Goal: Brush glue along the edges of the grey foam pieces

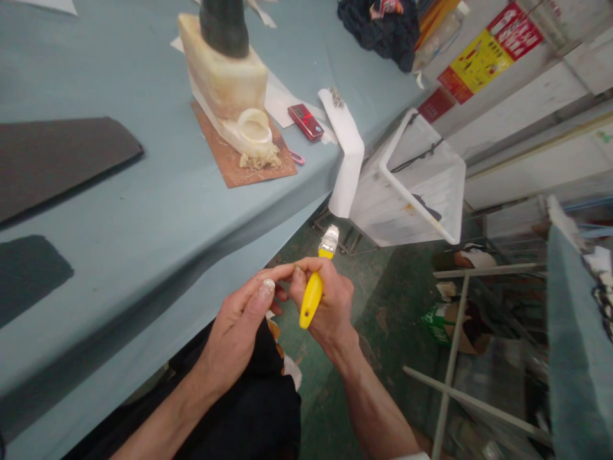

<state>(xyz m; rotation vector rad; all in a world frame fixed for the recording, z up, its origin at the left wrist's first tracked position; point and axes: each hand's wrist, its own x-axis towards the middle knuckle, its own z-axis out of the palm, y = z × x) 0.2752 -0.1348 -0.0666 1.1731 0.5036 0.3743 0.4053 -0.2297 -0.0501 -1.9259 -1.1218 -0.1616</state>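
No legible txt, wall poster (483,62) incl.

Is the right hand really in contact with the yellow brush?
Touching: the head view shows the right hand closed around the yellow brush, covering part of it.

The brush (313,297) has a smooth, glossy plastic handle and a silvery, metal-looking ferrule (329,241). The yellowed container (230,83) looks like plastic – waxy on its sides, with a rough, flaky crust (261,158) below. The red box (305,121) shines; the bent strip (353,140) is smooth paper, the table cover (158,198) matt.
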